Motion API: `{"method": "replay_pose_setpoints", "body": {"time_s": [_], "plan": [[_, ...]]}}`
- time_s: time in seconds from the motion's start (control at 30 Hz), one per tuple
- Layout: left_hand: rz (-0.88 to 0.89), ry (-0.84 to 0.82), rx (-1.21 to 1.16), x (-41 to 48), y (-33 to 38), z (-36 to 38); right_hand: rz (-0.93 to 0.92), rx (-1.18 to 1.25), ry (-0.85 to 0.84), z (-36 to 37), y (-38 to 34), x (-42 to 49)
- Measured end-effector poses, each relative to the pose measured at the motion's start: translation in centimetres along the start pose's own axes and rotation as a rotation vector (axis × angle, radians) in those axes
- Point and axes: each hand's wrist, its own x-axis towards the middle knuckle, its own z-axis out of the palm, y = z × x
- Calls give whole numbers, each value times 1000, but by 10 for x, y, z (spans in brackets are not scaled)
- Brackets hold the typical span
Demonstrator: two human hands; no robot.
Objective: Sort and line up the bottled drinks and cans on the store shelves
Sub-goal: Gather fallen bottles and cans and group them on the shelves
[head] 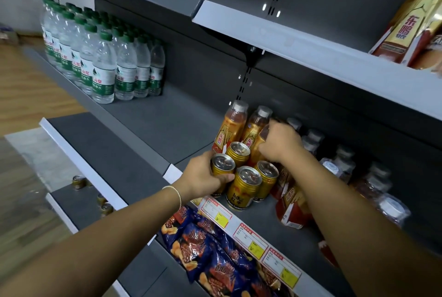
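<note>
Head view: left hand is wrapping a gold can at the shelf front; right hand, just beyond, is closing round an amber bottle. Cans probably rigid, slick, heavy; grip mid-body.

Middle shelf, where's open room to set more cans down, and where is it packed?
Bare shelf runs between the water bottles at the far left and the gold cans. It is crowded to the right: both hands, left and right, are on the cans and orange bottles, with clear-capped bottles beyond.
</note>
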Motion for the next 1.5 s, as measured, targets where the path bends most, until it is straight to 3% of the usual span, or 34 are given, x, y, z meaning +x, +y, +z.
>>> {"method": "replay_pose_setpoints", "body": {"time_s": [0.13, 0.27, 0.4, 0.77, 1.03, 1.5], "plan": [[-37, 119, 22, -5, 12, -8, -46, -26, -93, -14, 7, -13], [-6, 308, 12, -13, 38, -22, -111, -100, -80, -30, 20, -42], [52, 325, 2, -35, 77, -21, -156, -108, -28, -43, 43, -82], [122, 4, -69, -166, 165, 90, -62, 27, -8, -56, 158, -273], [209, -262, -152, -269, 239, 203, 188, 18, -39, -72, 259, -448], [371, -659, -358, -392, 391, 368, 506, 17, 106, -131, 397, -659]]}}
